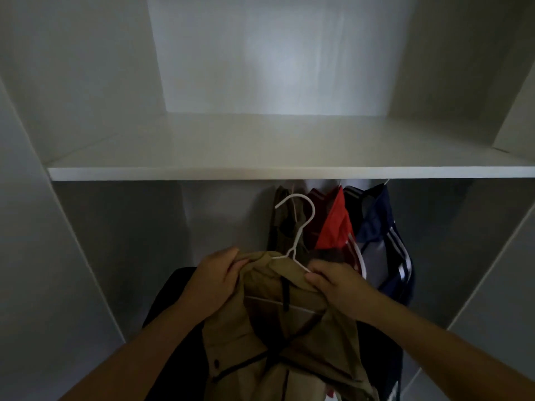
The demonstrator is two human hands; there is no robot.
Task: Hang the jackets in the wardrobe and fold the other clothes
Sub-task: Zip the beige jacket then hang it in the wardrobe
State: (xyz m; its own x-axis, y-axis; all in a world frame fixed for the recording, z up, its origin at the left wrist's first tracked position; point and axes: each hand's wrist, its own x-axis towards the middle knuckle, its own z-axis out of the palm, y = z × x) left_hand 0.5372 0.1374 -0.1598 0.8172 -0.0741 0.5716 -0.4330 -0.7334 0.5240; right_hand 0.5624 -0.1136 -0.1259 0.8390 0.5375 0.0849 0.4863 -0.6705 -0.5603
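A tan jacket [278, 337] hangs on a white hanger [298, 230] in front of the open wardrobe. My left hand [214, 282] grips the jacket's left shoulder. On the other side, my right hand [335, 282] pinches the right shoulder and the hanger's arm. The hanger's hook points up, just below the shelf. Behind it, under the shelf, hang an olive jacket [285, 218], a red jacket [333, 224] and a navy jacket with white stripes [385, 244].
A white shelf [289, 157] crosses the wardrobe above the hanging clothes. White side walls [86, 256] stand left and right. A dark garment [170, 311] lies low behind the tan jacket. The rail is hidden by the shelf.
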